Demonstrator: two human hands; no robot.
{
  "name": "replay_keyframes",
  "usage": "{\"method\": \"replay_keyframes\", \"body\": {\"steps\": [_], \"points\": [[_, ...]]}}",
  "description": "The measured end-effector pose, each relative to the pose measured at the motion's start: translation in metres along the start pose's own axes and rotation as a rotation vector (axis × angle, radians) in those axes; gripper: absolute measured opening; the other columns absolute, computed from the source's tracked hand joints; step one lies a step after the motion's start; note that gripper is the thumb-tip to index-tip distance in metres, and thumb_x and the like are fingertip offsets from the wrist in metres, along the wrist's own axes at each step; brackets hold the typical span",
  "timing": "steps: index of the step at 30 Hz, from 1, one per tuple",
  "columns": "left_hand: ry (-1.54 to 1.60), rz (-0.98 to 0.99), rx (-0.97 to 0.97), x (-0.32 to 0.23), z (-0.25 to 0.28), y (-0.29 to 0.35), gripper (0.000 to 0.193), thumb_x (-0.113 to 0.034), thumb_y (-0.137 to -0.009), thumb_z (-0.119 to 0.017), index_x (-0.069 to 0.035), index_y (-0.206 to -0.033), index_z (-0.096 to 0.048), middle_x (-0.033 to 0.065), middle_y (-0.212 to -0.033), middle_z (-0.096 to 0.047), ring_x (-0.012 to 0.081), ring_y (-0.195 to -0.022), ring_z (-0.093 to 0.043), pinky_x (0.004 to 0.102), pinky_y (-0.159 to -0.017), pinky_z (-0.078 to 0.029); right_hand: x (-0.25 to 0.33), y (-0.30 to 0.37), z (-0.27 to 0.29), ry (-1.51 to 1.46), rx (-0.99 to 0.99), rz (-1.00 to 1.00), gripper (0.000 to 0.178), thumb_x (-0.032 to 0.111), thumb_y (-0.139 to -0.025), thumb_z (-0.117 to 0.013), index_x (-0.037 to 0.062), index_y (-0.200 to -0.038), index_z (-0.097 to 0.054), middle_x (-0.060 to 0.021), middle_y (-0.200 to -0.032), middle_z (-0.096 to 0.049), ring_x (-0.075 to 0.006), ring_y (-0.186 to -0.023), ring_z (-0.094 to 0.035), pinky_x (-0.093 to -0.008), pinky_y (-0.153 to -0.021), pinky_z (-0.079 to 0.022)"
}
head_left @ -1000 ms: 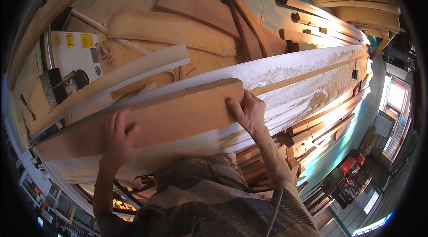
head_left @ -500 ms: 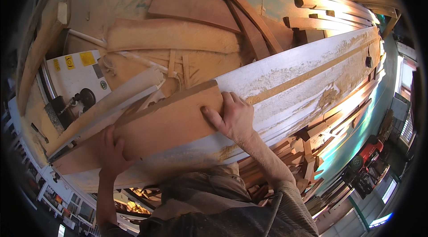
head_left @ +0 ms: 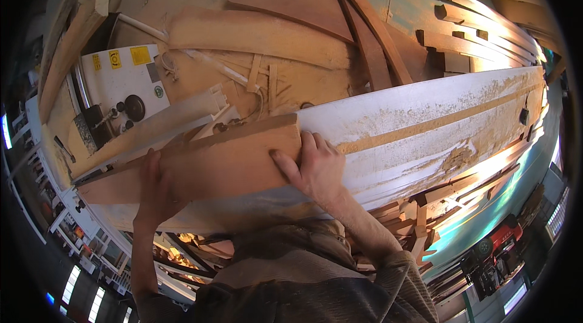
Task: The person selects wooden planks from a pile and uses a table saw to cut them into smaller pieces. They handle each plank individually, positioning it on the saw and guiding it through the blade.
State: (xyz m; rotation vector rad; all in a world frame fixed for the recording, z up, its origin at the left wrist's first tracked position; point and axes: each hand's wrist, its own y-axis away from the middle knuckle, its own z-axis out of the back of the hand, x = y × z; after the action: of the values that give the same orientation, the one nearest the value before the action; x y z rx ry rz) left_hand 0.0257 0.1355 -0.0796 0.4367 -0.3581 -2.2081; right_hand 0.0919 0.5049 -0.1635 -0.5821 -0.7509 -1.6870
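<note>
Dusty workshop table (head_left: 376,107), one board (head_left: 231,153) beneath two hands

Brown dust (head_left: 461,159) streaks the long white table; reddish planks (head_left: 291,4) lie beyond its far edge, with beams (head_left: 477,22) at the far right. The board rests along the table's left half, squared end toward the right. The person's right hand (head_left: 319,168) grips that end, thumb on the upper face; the left hand (head_left: 159,183) lies spread on the board farther left, fingers uncurled. Setting the board down looks done and guiding it seems under way; how much work is left cannot be told.
</note>
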Motion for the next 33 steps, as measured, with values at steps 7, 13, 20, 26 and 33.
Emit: {"method": "replay_keyframes", "body": {"steps": [7, 13, 20, 26, 33], "points": [[0.244, -0.133, 0.046, -0.098, 0.027, -0.092, 0.063, -0.041, -0.067, -0.087, -0.004, -0.110, -0.058, 0.0174, -0.140, -0.051, 0.0402, -0.141, -0.041, 0.0551, -0.116, -0.033, -0.009, 0.000, -0.003, 0.052, 0.077, -0.014, 0.052, 0.053, -0.087, -0.073, 0.0023, -0.093, -0.061, -0.0148, -0.077, -0.061, -0.0357, -0.069, -0.064, -0.0440, -0.059, -0.051], [0.292, 0.067, -0.272, -0.057, 0.018, -0.034, 0.056, -0.037, -0.075, -0.086, -0.003, -0.110, -0.060, 0.0187, -0.137, -0.052, 0.0403, -0.133, -0.048, 0.0515, -0.110, -0.041, -0.009, 0.004, -0.010, -0.114, 0.067, -0.058, 0.053, 0.047, -0.091, -0.070, -0.0031, -0.110, -0.064, -0.0231, -0.089, -0.066, -0.0444, -0.076, -0.065, -0.0486, -0.064, -0.050], [0.300, 0.819, -0.699, 0.005, -0.038, 0.092, 0.046, -0.027, -0.083, -0.083, 0.006, -0.107, -0.061, 0.0225, -0.134, -0.057, 0.0449, -0.125, -0.054, 0.0476, -0.101, -0.048, -0.004, 0.006, -0.016, -0.231, 0.074, -0.082, 0.062, 0.051, -0.097, -0.061, -0.0056, -0.123, -0.062, -0.0233, -0.103, -0.071, -0.0352, -0.090, -0.070, -0.0412, -0.075, -0.054], [0.053, 0.633, -0.732, 0.072, -0.042, 0.116, 0.045, -0.025, -0.083, -0.083, 0.006, -0.107, -0.062, 0.0212, -0.132, -0.058, 0.0437, -0.123, -0.054, 0.0478, -0.100, -0.048, -0.005, 0.006, -0.019, -0.244, 0.070, -0.084, 0.067, 0.051, -0.099, -0.057, -0.0095, -0.129, -0.058, -0.0232, -0.110, -0.071, -0.0303, -0.099, -0.068, -0.0402, -0.083, -0.053], [0.041, 0.550, -0.632, 0.149, -0.046, 0.123, 0.043, -0.034, -0.086, -0.076, 0.003, -0.104, -0.064, 0.0168, -0.120, -0.060, 0.0391, -0.112, -0.054, 0.0490, -0.099, -0.045, -0.007, 0.003, -0.021, -0.232, 0.084, -0.062, 0.073, 0.056, -0.099, -0.056, -0.0108, -0.128, -0.058, -0.0232, -0.108, -0.070, -0.0304, -0.098, -0.068, -0.0405, -0.083, -0.053]]}}
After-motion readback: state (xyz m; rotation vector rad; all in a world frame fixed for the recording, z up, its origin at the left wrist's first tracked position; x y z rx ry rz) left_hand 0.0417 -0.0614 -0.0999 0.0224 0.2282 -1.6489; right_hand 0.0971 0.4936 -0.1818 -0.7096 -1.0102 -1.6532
